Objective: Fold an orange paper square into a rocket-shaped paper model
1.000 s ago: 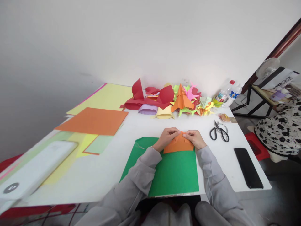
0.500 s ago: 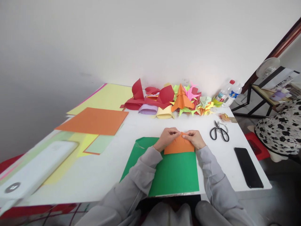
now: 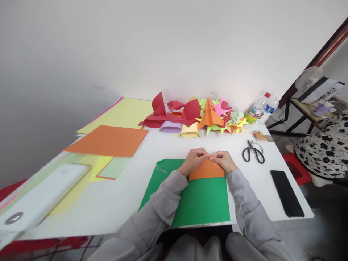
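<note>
A folded orange paper [image 3: 207, 170] lies on a green sheet [image 3: 198, 201] near the front of the white table [image 3: 152, 145]. My left hand [image 3: 193, 159] pinches the paper's top left edge with closed fingers. My right hand [image 3: 223, 161] pinches its top right edge, fingertips almost meeting the left hand's at the paper's peak. Both grey sleeves reach in from the bottom of the view.
A heap of folded coloured paper shapes [image 3: 201, 116] lines the back of the table. Black scissors [image 3: 253, 152] and a black phone [image 3: 286, 193] lie to the right, two bottles [image 3: 263, 107] behind them. Orange [image 3: 108, 140] and yellow [image 3: 122, 114] sheets lie left. A person in patterned clothing [image 3: 323, 148] sits right.
Both hands have drawn closer together at the top of the orange paper, narrowing its peak. Nothing else on the table has moved.
</note>
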The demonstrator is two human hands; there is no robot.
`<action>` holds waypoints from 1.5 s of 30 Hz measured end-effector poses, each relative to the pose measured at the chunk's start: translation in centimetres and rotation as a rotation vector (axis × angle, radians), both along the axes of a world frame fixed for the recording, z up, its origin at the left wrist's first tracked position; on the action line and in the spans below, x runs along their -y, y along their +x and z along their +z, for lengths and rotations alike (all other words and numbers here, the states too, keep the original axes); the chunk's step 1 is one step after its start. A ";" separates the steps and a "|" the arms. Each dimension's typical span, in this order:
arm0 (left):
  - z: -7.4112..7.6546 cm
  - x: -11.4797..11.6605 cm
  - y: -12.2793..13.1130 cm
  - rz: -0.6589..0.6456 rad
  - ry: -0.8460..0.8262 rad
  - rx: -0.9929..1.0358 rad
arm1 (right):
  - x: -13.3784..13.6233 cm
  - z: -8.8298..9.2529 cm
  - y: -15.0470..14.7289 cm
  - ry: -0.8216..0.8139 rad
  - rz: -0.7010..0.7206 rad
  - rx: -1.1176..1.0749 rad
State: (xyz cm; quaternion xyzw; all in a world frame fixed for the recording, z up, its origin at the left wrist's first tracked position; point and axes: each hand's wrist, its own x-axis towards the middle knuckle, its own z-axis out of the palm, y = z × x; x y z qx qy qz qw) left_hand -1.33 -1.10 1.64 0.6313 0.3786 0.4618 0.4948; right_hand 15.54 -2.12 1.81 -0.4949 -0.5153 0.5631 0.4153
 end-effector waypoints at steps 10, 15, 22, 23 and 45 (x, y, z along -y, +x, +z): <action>0.4 0.1 -0.1 -0.008 -0.163 0.007 | -0.3 -0.6 0.2 0.052 -0.038 0.002; 0.2 0.1 -0.6 -0.042 -0.278 0.037 | -0.3 -0.4 0.3 0.035 -0.099 -0.047; 0.4 0.4 -0.3 -0.158 -0.208 -0.066 | 0.1 0.3 0.4 0.102 -0.027 -0.024; 0.5 0.5 -0.2 -0.178 -0.203 -0.080 | 0.1 0.3 0.3 0.120 -0.024 0.004; 0.2 0.5 0.0 -0.235 -0.074 -0.187 | 0.3 0.8 -0.3 0.166 -0.094 0.128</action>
